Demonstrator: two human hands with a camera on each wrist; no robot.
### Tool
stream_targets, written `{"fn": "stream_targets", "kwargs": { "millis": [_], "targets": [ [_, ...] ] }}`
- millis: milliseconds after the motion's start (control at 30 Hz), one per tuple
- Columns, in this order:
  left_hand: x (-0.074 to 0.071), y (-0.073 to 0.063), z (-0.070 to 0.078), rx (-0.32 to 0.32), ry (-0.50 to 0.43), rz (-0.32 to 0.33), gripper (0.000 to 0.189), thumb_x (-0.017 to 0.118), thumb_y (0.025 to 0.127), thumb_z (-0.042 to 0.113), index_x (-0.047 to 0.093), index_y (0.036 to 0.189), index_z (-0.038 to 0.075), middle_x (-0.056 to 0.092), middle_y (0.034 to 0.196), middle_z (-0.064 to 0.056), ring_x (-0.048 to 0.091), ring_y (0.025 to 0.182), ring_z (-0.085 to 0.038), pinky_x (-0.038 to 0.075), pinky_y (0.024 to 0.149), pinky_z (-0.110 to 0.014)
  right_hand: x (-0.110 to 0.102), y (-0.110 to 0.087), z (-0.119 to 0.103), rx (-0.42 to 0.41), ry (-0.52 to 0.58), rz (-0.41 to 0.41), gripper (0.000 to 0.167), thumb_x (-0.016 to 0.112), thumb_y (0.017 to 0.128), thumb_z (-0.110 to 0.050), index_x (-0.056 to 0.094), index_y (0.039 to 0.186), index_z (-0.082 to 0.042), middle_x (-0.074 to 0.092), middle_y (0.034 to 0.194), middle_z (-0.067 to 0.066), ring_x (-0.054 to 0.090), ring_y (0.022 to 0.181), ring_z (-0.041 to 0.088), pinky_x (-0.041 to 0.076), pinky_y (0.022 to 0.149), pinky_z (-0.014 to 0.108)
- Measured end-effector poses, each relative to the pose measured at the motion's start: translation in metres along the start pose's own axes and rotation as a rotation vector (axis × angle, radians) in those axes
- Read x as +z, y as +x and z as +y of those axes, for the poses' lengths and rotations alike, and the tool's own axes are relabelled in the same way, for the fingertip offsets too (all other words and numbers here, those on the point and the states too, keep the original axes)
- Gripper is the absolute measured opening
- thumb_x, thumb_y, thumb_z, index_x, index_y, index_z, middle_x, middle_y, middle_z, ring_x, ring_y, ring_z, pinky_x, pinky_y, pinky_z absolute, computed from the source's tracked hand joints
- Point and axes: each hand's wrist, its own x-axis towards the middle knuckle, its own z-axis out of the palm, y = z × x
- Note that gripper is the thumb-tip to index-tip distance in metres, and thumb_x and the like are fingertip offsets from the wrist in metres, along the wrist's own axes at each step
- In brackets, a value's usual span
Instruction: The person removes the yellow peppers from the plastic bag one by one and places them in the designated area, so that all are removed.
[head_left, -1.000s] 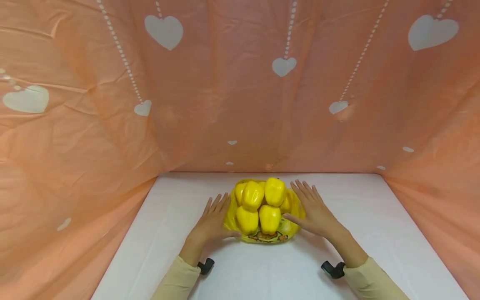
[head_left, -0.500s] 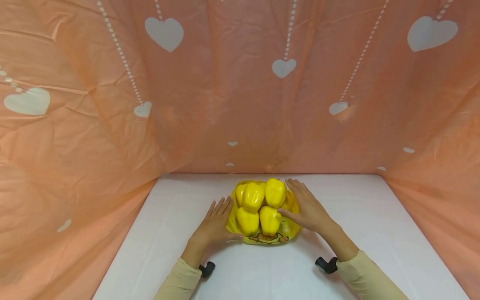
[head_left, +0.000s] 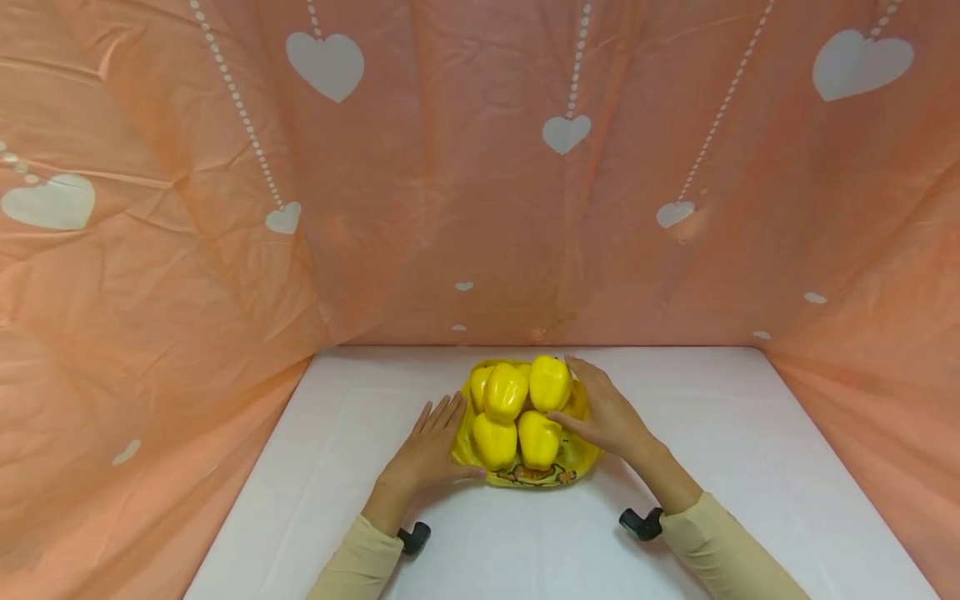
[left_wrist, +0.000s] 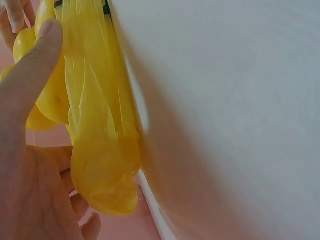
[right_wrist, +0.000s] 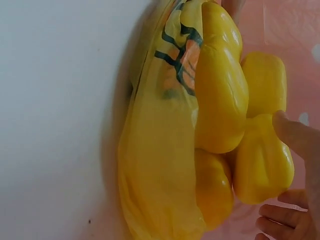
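Several glossy yellow bell peppers [head_left: 507, 392] are heaped in a yellow plastic bag [head_left: 573, 457] whose mouth is spread low around them. Its front carries a printed picture in dark lines and orange. My left hand [head_left: 427, 446] lies against the bag's left side, fingers extended and thumb along the front edge; the left wrist view has the crumpled bag side [left_wrist: 105, 165] between thumb and fingers. On the other side, my right hand [head_left: 611, 421] spreads thumb and fingers about the upper right pepper [head_left: 550, 383]. In the right wrist view, the thumb tip overlaps a pepper [right_wrist: 262, 160], with fingers close below it.
The bag stands on a white-covered table [head_left: 525, 550], toward its back edge. A peach curtain [head_left: 420, 208] with white hearts hangs behind and along both sides. A small black wrist device [head_left: 641, 523] sits at each sleeve end.
My right hand has moved left from beside the bag to the upper right pepper. The left hand has shifted slightly in against the bag. The peppers stay in place.
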Motion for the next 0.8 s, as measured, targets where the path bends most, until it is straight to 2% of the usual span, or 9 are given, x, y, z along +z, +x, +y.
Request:
{"fn": "stream_targets", "kwargs": {
  "millis": [333, 500, 800],
  "targets": [
    [0.002, -0.001, 0.0, 0.035, -0.027, 0.01, 0.121, 0.082, 0.087, 0.064, 0.024, 0.167, -0.007, 0.019, 0.177, -0.02, 0.016, 0.165, -0.037, 0.008, 0.137, -0.053, 0.007, 0.001, -0.002, 0.053, 0.019, 0.021, 0.098, 0.087, 0.092, -0.039, 0.034, 0.165, 0.001, 0.044, 0.164, 0.025, 0.041, 0.151, 0.047, 0.036, 0.124, 0.066],
    [0.004, -0.001, -0.001, 0.019, -0.018, -0.005, 0.122, 0.08, 0.087, 0.066, 0.023, 0.168, -0.004, 0.017, 0.178, -0.018, 0.013, 0.166, -0.034, 0.005, 0.137, -0.051, 0.009, 0.0, -0.003, 0.071, 0.025, 0.021, 0.1, 0.087, 0.092, -0.038, 0.032, 0.166, 0.0, 0.042, 0.164, 0.027, 0.041, 0.151, 0.048, 0.039, 0.122, 0.067],
    [0.002, 0.0, -0.001, 0.035, -0.028, -0.003, 0.12, 0.082, 0.087, 0.063, 0.023, 0.169, -0.003, 0.018, 0.178, -0.017, 0.015, 0.166, -0.034, 0.007, 0.137, -0.052, 0.012, 0.0, -0.003, 0.094, 0.025, 0.022, 0.1, 0.088, 0.091, -0.037, 0.031, 0.166, -0.001, 0.044, 0.163, 0.027, 0.046, 0.148, 0.048, 0.043, 0.12, 0.066]
  ]
}}
